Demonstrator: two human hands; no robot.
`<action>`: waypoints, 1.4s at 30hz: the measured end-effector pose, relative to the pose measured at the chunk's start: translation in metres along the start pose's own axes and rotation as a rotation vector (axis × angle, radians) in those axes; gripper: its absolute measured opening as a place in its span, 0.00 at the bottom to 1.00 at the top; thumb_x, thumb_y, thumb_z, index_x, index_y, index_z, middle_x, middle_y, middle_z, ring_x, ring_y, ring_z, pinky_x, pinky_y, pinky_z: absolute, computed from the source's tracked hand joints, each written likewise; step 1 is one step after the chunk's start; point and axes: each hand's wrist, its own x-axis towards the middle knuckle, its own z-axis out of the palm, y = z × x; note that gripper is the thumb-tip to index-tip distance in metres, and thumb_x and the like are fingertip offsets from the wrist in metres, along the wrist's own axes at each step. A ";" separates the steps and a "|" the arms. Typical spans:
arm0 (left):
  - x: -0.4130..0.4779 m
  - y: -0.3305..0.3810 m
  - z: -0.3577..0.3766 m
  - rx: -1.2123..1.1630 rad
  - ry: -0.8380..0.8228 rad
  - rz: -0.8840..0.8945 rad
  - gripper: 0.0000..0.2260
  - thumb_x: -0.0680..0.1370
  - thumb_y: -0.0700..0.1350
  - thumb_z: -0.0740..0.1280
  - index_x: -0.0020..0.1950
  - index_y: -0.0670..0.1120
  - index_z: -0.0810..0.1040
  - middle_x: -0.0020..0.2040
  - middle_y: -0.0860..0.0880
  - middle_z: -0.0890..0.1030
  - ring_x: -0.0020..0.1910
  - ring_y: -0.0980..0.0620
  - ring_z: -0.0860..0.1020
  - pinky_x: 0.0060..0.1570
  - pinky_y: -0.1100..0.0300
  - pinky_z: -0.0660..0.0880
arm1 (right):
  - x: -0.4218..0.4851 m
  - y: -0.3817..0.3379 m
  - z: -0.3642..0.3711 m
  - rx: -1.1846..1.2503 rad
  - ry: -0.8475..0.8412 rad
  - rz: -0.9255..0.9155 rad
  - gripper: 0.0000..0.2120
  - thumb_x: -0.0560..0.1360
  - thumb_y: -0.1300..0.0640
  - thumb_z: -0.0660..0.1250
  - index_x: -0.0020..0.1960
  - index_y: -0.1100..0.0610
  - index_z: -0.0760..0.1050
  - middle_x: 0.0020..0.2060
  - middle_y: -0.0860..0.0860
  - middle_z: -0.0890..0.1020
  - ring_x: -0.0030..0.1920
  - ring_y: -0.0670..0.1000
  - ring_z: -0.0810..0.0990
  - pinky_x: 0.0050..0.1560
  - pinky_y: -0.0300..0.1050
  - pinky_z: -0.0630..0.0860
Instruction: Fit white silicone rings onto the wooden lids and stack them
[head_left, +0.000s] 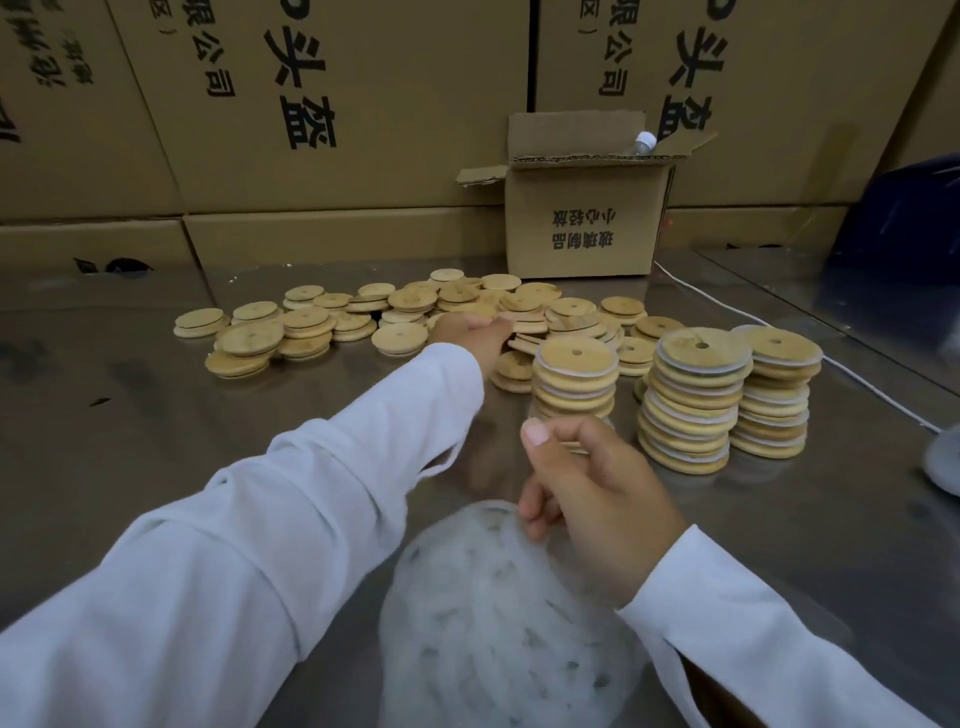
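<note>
I find the loose lids (363, 317) across the table (130, 415), ahead and left of the three stacks (691, 395). My left hand (470, 338) is the nearer, stretched forward onto them. Its fingers are hidden, so I cannot tell its grip. My right hand (587, 488) sits close in and well apart, fingers curled, apparently pinching a ring (511, 512) at the far edge of the heap (493, 623).

Left arm — stretched far, left hand (470, 332) palm-down, fingertips hidden | right arm — bent near, right hand (589, 486) thumb up, fingers curled, pinching a white silicone ring (544, 544)
</note>
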 end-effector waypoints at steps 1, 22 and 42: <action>0.009 -0.006 -0.009 0.044 0.033 0.016 0.04 0.76 0.47 0.66 0.47 0.48 0.78 0.50 0.47 0.80 0.53 0.46 0.78 0.54 0.58 0.72 | 0.000 0.001 0.000 -0.026 0.004 -0.025 0.13 0.69 0.43 0.62 0.46 0.51 0.71 0.23 0.50 0.77 0.25 0.45 0.75 0.35 0.41 0.72; 0.100 -0.054 -0.071 0.743 0.153 0.034 0.20 0.76 0.52 0.65 0.65 0.44 0.71 0.63 0.43 0.74 0.61 0.40 0.72 0.62 0.51 0.68 | 0.004 0.017 -0.011 -0.695 -0.030 -0.334 0.19 0.65 0.27 0.47 0.49 0.36 0.61 0.42 0.37 0.77 0.40 0.40 0.77 0.37 0.32 0.70; 0.091 -0.037 -0.055 0.386 0.160 -0.017 0.24 0.77 0.60 0.54 0.64 0.46 0.72 0.56 0.43 0.77 0.53 0.42 0.76 0.50 0.54 0.68 | 0.004 0.015 -0.012 -0.724 -0.079 -0.335 0.15 0.64 0.28 0.48 0.46 0.33 0.59 0.45 0.29 0.72 0.43 0.38 0.75 0.37 0.33 0.70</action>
